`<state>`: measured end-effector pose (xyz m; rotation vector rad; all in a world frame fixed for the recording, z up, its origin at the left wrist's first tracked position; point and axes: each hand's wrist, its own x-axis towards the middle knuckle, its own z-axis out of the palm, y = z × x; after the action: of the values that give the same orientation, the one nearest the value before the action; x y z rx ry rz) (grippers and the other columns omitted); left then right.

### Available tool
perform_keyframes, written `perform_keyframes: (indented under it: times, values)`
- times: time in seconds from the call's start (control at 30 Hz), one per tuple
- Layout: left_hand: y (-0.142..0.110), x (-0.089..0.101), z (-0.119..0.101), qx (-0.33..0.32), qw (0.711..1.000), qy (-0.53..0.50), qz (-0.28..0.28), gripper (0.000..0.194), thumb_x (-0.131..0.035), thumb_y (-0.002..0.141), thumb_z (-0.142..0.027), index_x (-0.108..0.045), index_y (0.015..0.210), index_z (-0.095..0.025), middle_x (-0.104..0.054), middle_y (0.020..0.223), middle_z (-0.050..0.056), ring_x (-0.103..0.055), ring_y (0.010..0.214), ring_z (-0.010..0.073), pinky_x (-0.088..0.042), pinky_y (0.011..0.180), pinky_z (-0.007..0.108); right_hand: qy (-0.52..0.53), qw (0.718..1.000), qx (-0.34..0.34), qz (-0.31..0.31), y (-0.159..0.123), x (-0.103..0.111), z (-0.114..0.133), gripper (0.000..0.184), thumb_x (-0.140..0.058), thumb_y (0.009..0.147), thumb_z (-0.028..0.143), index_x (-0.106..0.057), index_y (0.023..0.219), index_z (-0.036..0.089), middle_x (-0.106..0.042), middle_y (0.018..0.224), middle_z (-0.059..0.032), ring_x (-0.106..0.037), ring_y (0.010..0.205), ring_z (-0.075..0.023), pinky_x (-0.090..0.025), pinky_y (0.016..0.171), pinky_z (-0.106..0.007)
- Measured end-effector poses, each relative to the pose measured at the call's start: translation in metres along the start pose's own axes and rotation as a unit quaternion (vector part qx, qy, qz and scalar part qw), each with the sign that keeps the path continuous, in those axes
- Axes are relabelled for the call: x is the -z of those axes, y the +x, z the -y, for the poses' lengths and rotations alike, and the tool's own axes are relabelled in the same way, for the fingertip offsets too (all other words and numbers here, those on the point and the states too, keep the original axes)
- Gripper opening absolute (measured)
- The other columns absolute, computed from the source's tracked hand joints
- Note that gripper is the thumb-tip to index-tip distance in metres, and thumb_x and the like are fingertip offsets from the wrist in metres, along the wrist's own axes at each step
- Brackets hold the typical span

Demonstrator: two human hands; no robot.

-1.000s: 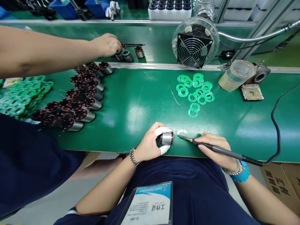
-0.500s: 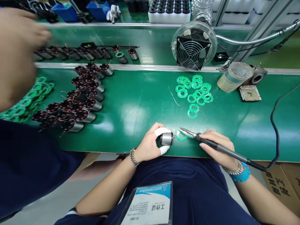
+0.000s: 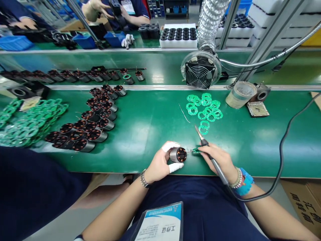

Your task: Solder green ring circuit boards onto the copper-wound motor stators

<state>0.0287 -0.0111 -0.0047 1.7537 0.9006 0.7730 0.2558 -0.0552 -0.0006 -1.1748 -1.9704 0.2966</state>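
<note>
My left hand (image 3: 162, 162), with white covers on thumb and finger, is closed around a motor stator (image 3: 178, 155) near the table's front edge. The stator lies tilted, its copper-wound end facing right. A few thin wires run from it toward a green ring-shaped circuit board (image 3: 196, 150). That board is pinched in the fingertips of my right hand (image 3: 217, 158) and seen nearly edge-on. The same hand also holds a soldering iron (image 3: 213, 160), whose tip points up and away to the left, clear of the stator and board.
Loose green ring boards (image 3: 207, 107) and a wire piece (image 3: 184, 113) lie ahead. Several stators (image 3: 85, 127) and a board pile (image 3: 37, 122) occupy the left. A fan (image 3: 200, 74), a cup (image 3: 240, 95) and a sponge holder (image 3: 257, 109) stand beyond. The iron's cable (image 3: 282, 147) loops right.
My right hand has moved left and pinched the board off the table, swinging the iron's tip upward. The stator's wound end has turned toward me. The other person's arm has left the view's left side.
</note>
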Motion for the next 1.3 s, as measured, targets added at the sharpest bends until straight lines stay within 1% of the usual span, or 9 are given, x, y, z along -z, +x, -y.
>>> perform_keyframes:
  times: [0.13,0.23,0.3,0.5,0.63,0.8,0.93,1.1,1.3]
  values:
    - [0.001,-0.012,-0.002,0.028,0.988,0.145,-0.053,0.045,-0.074,0.064,-0.028,-0.051,0.102,-0.017,-0.059,0.11,0.012,-0.055,0.108,0.0277,-0.039,0.097,0.05,0.068,0.987,-0.111,-0.099,0.009,-0.001,0.019,0.026,-0.06,0.082,0.014,-0.055,0.106,0.023,-0.067,0.089,-0.0041,-0.066,0.074,-0.0152,-0.057,0.073,-0.028]
    - [0.001,-0.018,-0.002,0.014,0.969,0.234,-0.081,0.043,-0.073,0.064,-0.032,-0.052,0.099,-0.016,-0.062,0.105,0.012,-0.055,0.109,0.0293,-0.032,0.101,0.055,0.2,0.96,-0.194,-0.036,0.015,-0.005,0.03,0.03,-0.062,0.081,0.021,-0.052,0.109,0.022,-0.064,0.095,-0.0056,-0.065,0.071,-0.0132,-0.057,0.065,-0.024]
    - [0.0,-0.019,-0.002,0.005,0.964,0.251,-0.084,0.044,-0.072,0.066,-0.035,-0.052,0.1,-0.016,-0.063,0.103,0.012,-0.057,0.105,0.0282,-0.032,0.101,0.056,0.233,0.951,-0.203,0.017,0.019,-0.009,0.033,0.033,-0.064,0.08,0.026,-0.052,0.11,0.021,-0.062,0.095,-0.006,-0.063,0.071,-0.0135,-0.057,0.061,-0.023]
    - [-0.009,-0.012,-0.006,0.0,0.968,0.247,-0.052,0.049,-0.069,0.07,-0.032,-0.049,0.111,-0.015,-0.063,0.111,0.014,-0.059,0.104,0.0268,-0.033,0.103,0.055,0.095,0.991,-0.073,0.067,0.034,-0.017,0.029,0.038,-0.067,0.078,0.025,-0.053,0.113,0.021,-0.06,0.101,-0.0079,-0.058,0.095,-0.0217,-0.052,0.083,-0.035]
    - [-0.016,-0.001,0.0,-0.04,0.968,0.239,-0.062,0.034,-0.061,0.077,-0.019,-0.054,0.11,-0.018,-0.065,0.108,0.01,-0.06,0.102,0.0235,-0.039,0.1,0.05,0.082,0.991,0.011,0.103,0.041,-0.024,0.026,0.036,-0.06,0.083,0.027,-0.049,0.117,0.02,-0.06,0.104,-0.0098,-0.056,0.097,-0.022,-0.051,0.082,-0.036]
    - [-0.016,0.012,0.003,-0.067,0.983,0.151,-0.082,0.009,-0.058,0.08,-0.019,-0.067,0.082,-0.019,-0.071,0.084,0.006,-0.065,0.081,0.0183,-0.052,0.081,0.037,0.089,0.989,0.018,0.118,0.041,-0.028,0.019,0.036,-0.061,0.083,0.03,-0.05,0.116,0.02,-0.059,0.098,-0.0088,-0.056,0.09,-0.02,-0.051,0.078,-0.034]
    - [-0.009,0.013,-0.001,0.033,0.996,0.02,-0.085,0.009,-0.062,0.077,-0.023,-0.069,0.08,-0.018,-0.072,0.082,0.005,-0.066,0.075,0.0169,-0.054,0.075,0.032,0.083,0.989,0.024,0.121,0.039,-0.027,0.015,0.037,-0.06,0.084,0.028,-0.048,0.119,0.02,-0.061,0.098,-0.0082,-0.056,0.091,-0.0202,-0.051,0.079,-0.034]
    - [0.002,0.005,-0.003,0.141,0.965,-0.179,-0.129,0.016,-0.071,0.067,-0.027,-0.065,0.076,-0.015,-0.07,0.077,0.004,-0.065,0.071,0.016,-0.054,0.072,0.031,0.066,0.986,0.03,0.152,0.041,-0.025,0.014,0.037,-0.059,0.085,0.03,-0.048,0.118,0.019,-0.06,0.094,-0.0088,-0.056,0.088,-0.0202,-0.051,0.076,-0.033]
    - [0.006,0.005,-0.007,0.167,0.961,-0.197,-0.101,0.017,-0.07,0.066,-0.028,-0.066,0.076,-0.015,-0.068,0.075,0.003,-0.062,0.069,0.0147,-0.052,0.07,0.03,0.104,0.991,-0.015,0.083,0.048,-0.025,0.021,0.032,-0.062,0.082,0.024,-0.052,0.112,0.02,-0.06,0.099,-0.0083,-0.056,0.095,-0.0205,-0.048,0.084,-0.035]
